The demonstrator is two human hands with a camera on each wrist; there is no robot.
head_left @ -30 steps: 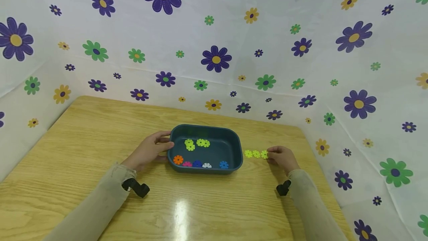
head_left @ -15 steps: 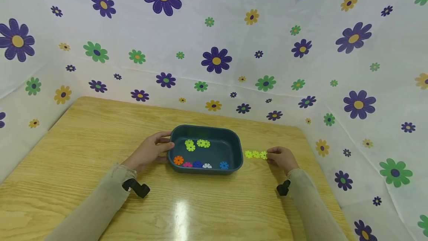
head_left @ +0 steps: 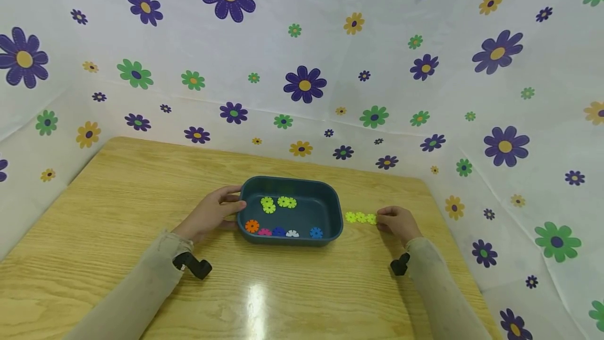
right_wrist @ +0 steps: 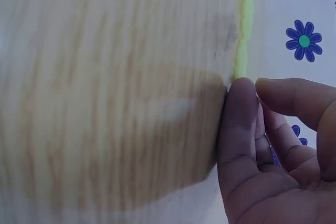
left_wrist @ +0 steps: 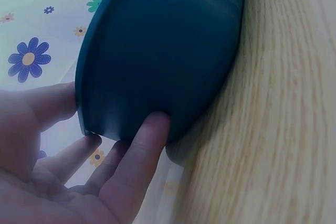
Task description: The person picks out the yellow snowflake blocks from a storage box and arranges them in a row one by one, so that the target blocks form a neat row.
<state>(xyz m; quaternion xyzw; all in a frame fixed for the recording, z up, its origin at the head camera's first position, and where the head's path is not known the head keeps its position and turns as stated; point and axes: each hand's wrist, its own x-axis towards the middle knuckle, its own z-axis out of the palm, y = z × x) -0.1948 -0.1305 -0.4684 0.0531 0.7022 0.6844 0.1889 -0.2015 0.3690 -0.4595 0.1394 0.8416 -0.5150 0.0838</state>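
Row of three yellow discs (head_left: pixel 360 217), toothed edges: lies end to end beside the basin's right end, a narrow gap between. Right hand (head_left: pixel 399 224) pinches the outermost disc between thumb and finger. The right wrist view shows the row edge-on, so I cannot tell whether the discs interlock or merely overlap.

Basin (head_left: pixel 304 218): dark teal, upright, rounded corners. Contents: two overlapping pairs of yellow discs, left pair (head_left: pixel 268 205) and right pair (head_left: pixel 287 202), toward the far wall. Along the near wall, left to right: orange disc (head_left: pixel 252 226), pink disc (head_left: pixel 265 232), dark blue disc (head_left: pixel 279 232), white disc (head_left: pixel 292 233), light blue disc (head_left: pixel 316 233). Near rim cuts off part of several.

Left hand (head_left: pixel 209 215) holds the basin's left end, thumb at the rim, fingers against the outer wall.

Bench (head_left: pixel 306 287): wood; open room left of the basin and between the sleeves (head_left: pixel 129 290). Far edge meets flowered cloth (head_left: pixel 269 41).
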